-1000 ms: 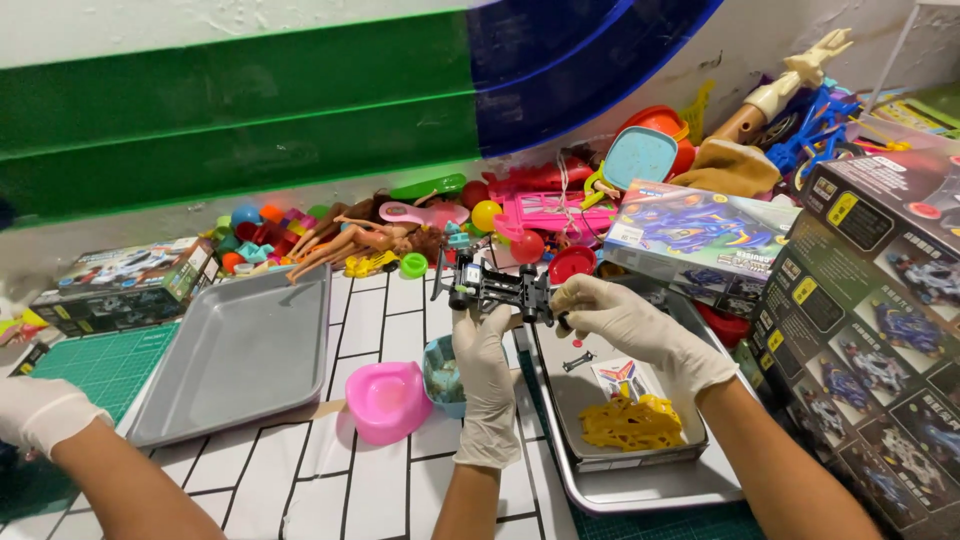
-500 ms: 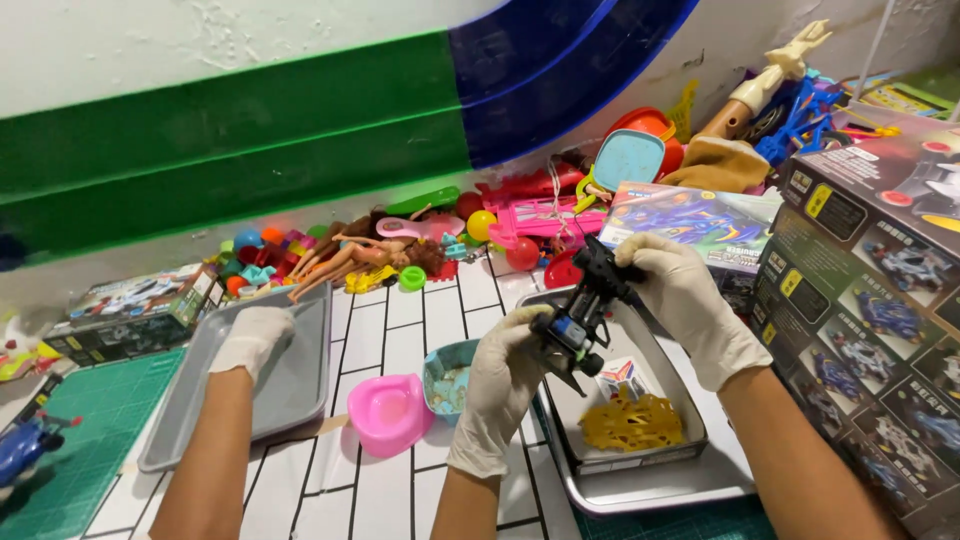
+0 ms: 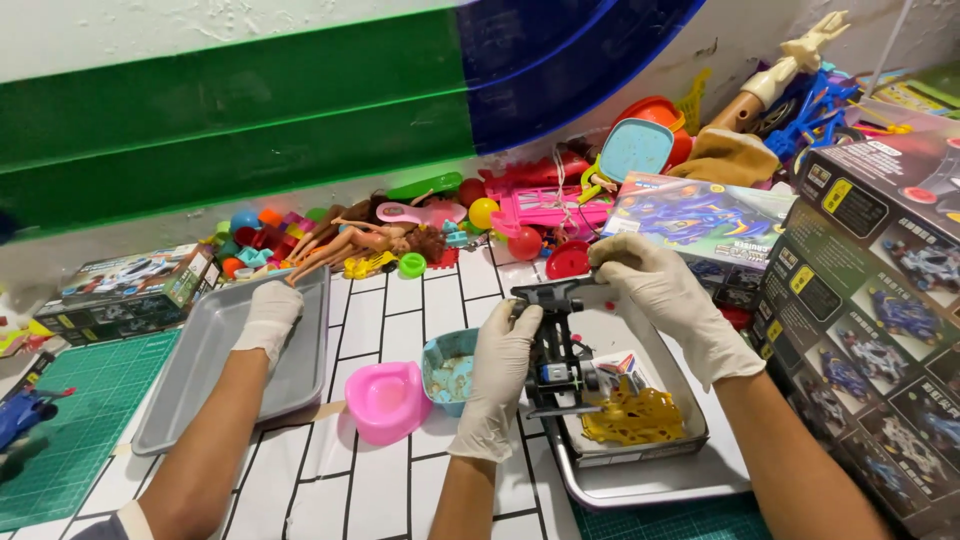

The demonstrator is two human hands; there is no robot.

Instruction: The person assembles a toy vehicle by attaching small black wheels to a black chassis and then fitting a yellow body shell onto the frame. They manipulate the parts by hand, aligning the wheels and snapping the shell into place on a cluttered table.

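White tiles, toy chassis (image 3: 553, 350) between gloved fingers (image 3: 520, 318)

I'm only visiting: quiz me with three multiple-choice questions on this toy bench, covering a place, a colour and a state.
1. Where is the pink potty? A in a grey tray; B on the tiled counter; C on a green mat.
2. The plastic parts in the right tray are: A yellow; B white; C green.
3. The black toy car frame is: A boxed; B lying flat; C held up.
B: it stands on tiles. A: plainly yellow. C: left hand and right hand grip it.
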